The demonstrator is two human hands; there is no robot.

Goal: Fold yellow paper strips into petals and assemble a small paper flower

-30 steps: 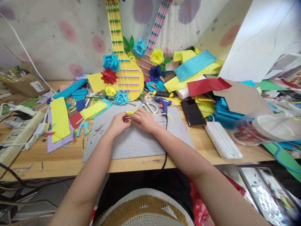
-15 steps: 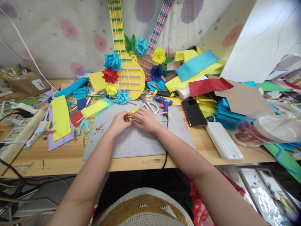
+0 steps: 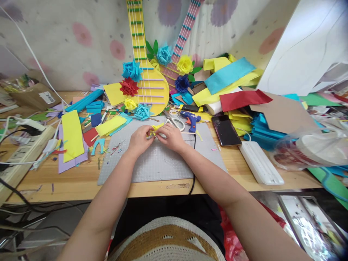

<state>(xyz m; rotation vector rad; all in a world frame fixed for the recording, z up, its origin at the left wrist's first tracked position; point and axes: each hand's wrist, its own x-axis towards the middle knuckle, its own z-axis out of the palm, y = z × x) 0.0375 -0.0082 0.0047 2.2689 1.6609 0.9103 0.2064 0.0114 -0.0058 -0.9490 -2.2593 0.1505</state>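
Over the grey cutting mat, my left hand and my right hand meet, fingertips nearly touching. Both pinch a small piece of yellow paper, partly hidden by the fingers. A thin wooden stick shows to the right of my right hand; whether the fingers hold its other end is hidden. Just beyond my right hand lie white-handled scissors and a blue glue gun.
A yellow paper guitar with paper flowers leans at the back, beside a pink one. To the right are a phone, a white power bank and heaped coloured paper. Yellow strips and a power strip lie left.
My fingers have shifted on the yellow paper, and the stick's left end, seen at my left fingers before, is now out of sight. The phone's screen now shows faint markings. The view has shifted slightly.
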